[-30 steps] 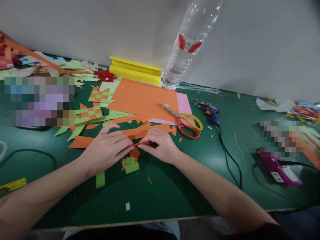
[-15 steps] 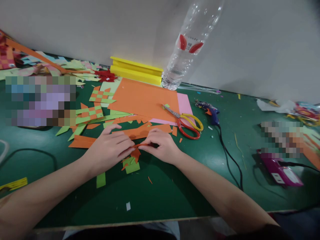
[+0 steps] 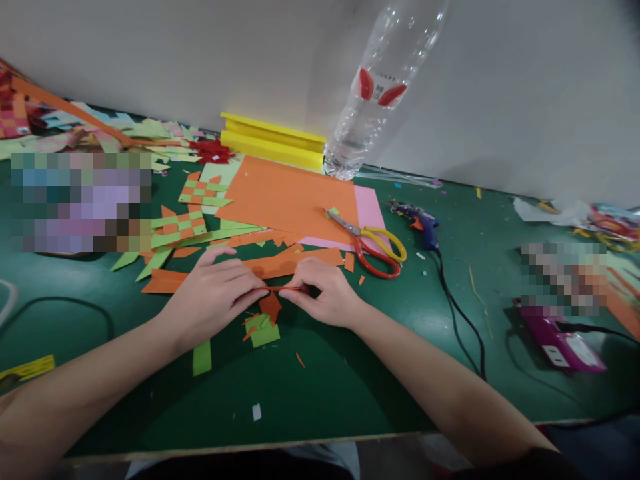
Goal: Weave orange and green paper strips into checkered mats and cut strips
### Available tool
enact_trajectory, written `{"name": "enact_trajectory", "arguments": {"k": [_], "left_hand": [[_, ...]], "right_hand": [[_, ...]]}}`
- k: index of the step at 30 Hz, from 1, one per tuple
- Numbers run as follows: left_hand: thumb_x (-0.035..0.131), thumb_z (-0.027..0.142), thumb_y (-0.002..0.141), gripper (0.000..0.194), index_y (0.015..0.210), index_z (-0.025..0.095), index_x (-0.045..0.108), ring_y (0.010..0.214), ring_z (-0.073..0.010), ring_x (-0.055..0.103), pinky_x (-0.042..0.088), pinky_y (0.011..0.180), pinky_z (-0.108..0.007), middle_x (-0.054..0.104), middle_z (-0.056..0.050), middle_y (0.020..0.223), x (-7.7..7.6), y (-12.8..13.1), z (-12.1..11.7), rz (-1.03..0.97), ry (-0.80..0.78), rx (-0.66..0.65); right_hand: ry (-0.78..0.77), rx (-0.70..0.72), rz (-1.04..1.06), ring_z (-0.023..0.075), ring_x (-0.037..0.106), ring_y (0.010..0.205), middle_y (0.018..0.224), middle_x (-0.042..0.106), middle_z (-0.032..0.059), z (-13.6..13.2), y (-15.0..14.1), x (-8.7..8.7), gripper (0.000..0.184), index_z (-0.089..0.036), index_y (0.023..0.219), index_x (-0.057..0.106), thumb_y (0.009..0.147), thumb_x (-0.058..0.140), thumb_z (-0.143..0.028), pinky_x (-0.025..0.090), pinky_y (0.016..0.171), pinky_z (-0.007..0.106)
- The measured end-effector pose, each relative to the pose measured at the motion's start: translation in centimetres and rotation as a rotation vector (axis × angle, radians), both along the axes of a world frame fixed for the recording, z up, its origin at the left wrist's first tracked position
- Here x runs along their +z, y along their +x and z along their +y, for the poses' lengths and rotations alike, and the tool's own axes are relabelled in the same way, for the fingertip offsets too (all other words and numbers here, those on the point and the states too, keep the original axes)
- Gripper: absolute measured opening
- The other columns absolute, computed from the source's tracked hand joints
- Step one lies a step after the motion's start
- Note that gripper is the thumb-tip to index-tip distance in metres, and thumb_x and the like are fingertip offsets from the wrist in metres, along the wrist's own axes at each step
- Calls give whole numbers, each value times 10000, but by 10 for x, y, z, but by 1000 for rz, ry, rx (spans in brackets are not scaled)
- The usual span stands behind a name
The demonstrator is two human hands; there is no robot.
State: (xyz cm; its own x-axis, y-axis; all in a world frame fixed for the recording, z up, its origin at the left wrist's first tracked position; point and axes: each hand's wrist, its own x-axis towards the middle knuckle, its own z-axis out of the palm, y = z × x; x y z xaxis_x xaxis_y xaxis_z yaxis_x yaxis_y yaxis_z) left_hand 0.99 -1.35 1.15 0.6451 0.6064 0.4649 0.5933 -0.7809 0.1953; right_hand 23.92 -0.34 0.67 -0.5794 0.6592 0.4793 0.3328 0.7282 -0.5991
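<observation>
Between my two hands stretches a thin orange paper strip (image 3: 275, 289), seen edge-on. My left hand (image 3: 215, 293) pinches its left end, and my right hand (image 3: 321, 291) pinches the right end with thumb and fingers closed. Just behind the hands lies a wider orange strip (image 3: 280, 265); another orange piece (image 3: 163, 281) pokes out left of my left hand. Below the pinched strip are an orange scrap (image 3: 271, 307) and a green paper piece (image 3: 267, 333). Scissors (image 3: 377, 250) with red and yellow handles rest behind my right hand, partly on an orange sheet (image 3: 295, 193).
A tall clear bottle (image 3: 373, 100) stands against the wall beside a yellow folded strip (image 3: 273, 143). At right lie a blue glue gun (image 3: 423, 223) with a cord and a purple power socket (image 3: 563, 340). Woven green-orange pieces (image 3: 180, 228) and paper scraps (image 3: 150, 130) lie left.
My left hand has shifted slightly left, so more of the orange strip shows between the hands. My right hand stays almost still.
</observation>
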Motion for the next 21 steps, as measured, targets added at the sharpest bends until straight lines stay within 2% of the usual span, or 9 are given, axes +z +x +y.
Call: {"name": "enact_trajectory", "arguments": {"k": [5,9,12,16,21], "left_hand": [[456,322,1009,303,801,218,651,661,-152,618,361,959,-411,689,28,719,1,-2,0,-4,-10,0],[453,300,1010,292,818,218,656,669,-148,621,364,960,-405,699,27,738,1,-2,0,-1,-5,-23],[439,293,1013,309,803,216,651,664,-146,626,359,966,-407,698,29,730,0,0,-1,-4,-20,-37],[426,307,1015,337,775,217,644,649,-145,617,354,981,-421,684,35,700,-1,2,-1,17,-56,-51],[423,318,1017,329,796,216,645,665,-150,633,358,978,-427,692,31,716,-1,1,-1,20,-53,-40]], "right_hand": [[-11,-21,13,105,467,542,561,508,-40,0,0,1,265,-190,663,576,899,604,-308,423,644,276],[-1,6,-8,128,570,624,657,642,5,-1,0,2,155,-180,825,677,867,663,-329,462,669,275],[55,25,-27,141,623,680,738,709,25,-1,0,-1,191,-184,921,701,869,673,-365,488,696,278],[116,43,-56,133,655,679,747,739,11,0,0,-6,186,-216,879,713,929,598,-354,497,698,269],[114,22,-79,119,648,640,707,731,-2,-1,0,-7,192,-211,827,713,936,589,-310,478,673,256]]}}
